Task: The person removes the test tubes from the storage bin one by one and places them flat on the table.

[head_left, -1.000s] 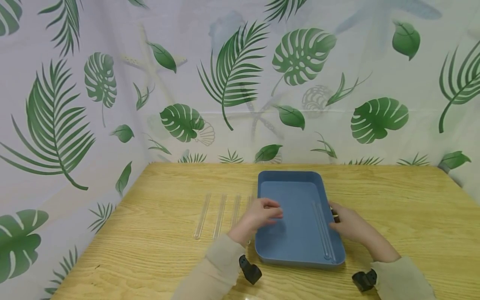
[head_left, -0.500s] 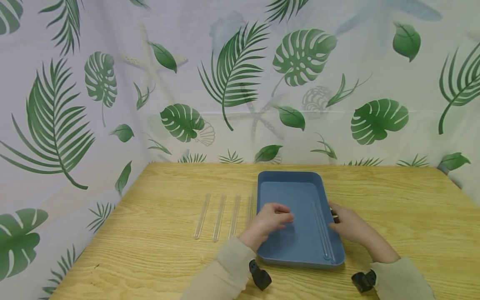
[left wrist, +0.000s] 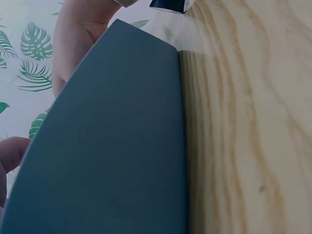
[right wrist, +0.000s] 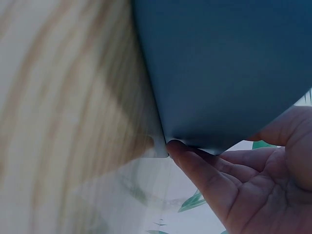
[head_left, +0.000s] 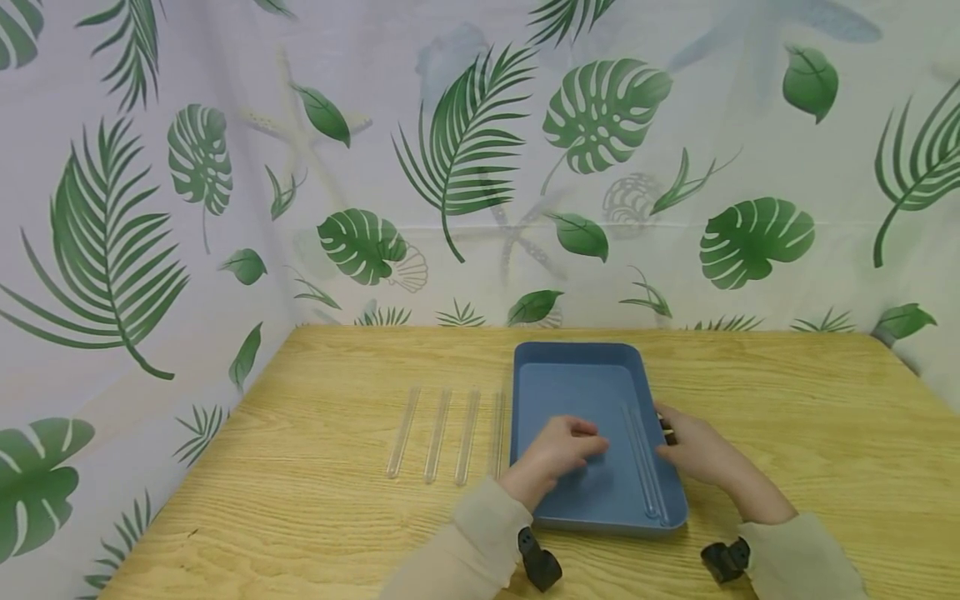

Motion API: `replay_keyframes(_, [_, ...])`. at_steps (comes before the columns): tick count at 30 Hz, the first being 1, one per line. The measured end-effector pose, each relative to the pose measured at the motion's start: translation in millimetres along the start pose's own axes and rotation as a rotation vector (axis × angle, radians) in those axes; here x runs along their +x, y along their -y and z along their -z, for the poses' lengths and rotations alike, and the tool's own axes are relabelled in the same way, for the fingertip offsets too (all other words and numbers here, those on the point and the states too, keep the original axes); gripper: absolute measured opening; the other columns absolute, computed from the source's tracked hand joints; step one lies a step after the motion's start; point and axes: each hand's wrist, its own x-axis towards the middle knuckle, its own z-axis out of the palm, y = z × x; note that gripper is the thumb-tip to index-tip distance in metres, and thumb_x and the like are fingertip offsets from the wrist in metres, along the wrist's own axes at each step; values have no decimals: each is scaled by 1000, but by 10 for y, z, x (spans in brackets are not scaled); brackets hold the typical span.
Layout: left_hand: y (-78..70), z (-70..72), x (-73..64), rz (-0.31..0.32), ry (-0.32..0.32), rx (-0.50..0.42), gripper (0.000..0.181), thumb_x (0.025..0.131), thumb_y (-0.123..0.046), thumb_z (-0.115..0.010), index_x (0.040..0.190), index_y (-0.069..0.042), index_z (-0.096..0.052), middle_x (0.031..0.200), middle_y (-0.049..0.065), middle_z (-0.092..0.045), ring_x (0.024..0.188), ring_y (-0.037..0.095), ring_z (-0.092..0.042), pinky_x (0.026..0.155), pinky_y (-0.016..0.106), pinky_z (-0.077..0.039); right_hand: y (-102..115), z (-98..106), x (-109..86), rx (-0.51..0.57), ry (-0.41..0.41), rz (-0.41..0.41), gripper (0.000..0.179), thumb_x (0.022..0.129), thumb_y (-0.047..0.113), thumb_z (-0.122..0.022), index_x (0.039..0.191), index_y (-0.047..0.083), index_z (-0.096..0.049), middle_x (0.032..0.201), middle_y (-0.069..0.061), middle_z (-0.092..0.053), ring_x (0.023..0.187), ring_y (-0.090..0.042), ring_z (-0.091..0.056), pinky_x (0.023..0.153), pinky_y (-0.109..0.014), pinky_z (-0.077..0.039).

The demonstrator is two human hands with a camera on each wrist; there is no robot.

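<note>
A blue rectangular tray (head_left: 573, 383) stands on the table. Inside it, two clear glass tubes (head_left: 640, 458) lie side by side along the right wall. My left hand (head_left: 558, 454) hovers over the tray floor left of these tubes, fingers loosely bent, with nothing visible in them. My right hand (head_left: 697, 446) holds the tray's right side; in the right wrist view its fingers (right wrist: 204, 178) lie against the outer wall, with the thumb near the rim. The left wrist view mostly shows the tray's outer wall (left wrist: 122, 126), with left fingertips (left wrist: 12, 151) beyond its rim.
Several more clear glass tubes (head_left: 437, 437) lie in a spaced row on the wooden table (head_left: 300, 500), left of the tray. Behind the table hangs a leaf-patterned cloth (head_left: 480, 192). Black wrist cameras (head_left: 538, 560) sit at both cuffs.
My left hand has moved right and slightly nearer across the tray, toward the two tubes, uncovering more of the row on the table. The right hand and tray have stayed put.
</note>
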Motion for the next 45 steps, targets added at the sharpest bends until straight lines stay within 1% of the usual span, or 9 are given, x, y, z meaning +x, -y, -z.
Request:
replay_keyframes(5, [11,-78,14,20,-9,13,34,81,-15,-64,111,1,-57,101,7,-58,87,22,-56,75,37,-46,2,-6,2,4,-3,4,59,80,-5,-51,128,-22,-20,112,-39,-44,97,-47,-49,73,-46,-47])
replay_keyframes(11, [18,-155,17,59,3,-12,37,82,-16,-64,114,0,-55,105,8,-56,92,26,-56,81,41,-44,-3,-3,-2,2,-5,10,58,80,-5,-51,127,-22,-21,112,-39,-44,97,-48,-49,72,-46,-47])
replay_keyframes(19, [36,-246,6,59,-15,-24,36,81,-14,-64,113,1,-55,104,9,-56,93,25,-55,80,39,-45,2,-14,-19,-9,-7,18,58,80,-6,-51,127,-22,-21,111,-39,-44,97,-48,-49,72,-46,-48])
replay_keyframes(26, [48,-310,-2,50,1,-14,37,81,-14,-64,114,2,-54,106,10,-56,96,26,-54,80,40,-45,-4,-9,-10,-5,-5,11,59,80,-6,-52,127,-22,-20,112,-40,-43,95,-47,-50,71,-46,-48])
replay_keyframes(30, [59,-363,1,47,0,-17,36,81,-14,-64,112,2,-55,106,9,-56,97,26,-54,79,40,-46,-5,-11,-14,-8,-3,10,59,80,-6,-51,127,-22,-21,112,-40,-44,95,-47,-50,72,-46,-47])
replay_keyframes(38, [71,-438,16,79,20,-31,37,81,-14,-64,113,2,-54,109,10,-54,98,27,-54,81,42,-45,-20,-12,-12,-25,-8,33,58,79,-6,-52,126,-23,-22,109,-39,-45,94,-47,-51,71,-46,-48])
replay_keyframes(42, [52,-458,7,105,9,-42,37,81,-15,-64,113,1,-55,109,10,-54,96,30,-54,82,44,-44,-9,-15,-23,-11,-5,27,59,79,-5,-51,127,-22,-21,111,-39,-45,96,-47,-50,71,-45,-48])
replay_keyframes(45, [42,-473,-1,109,-3,-61,37,81,-15,-64,113,2,-54,109,10,-53,97,31,-54,82,44,-44,-5,-20,-29,-1,0,20,59,79,-5,-50,128,-21,-21,112,-39,-44,97,-47,-49,72,-45,-48])
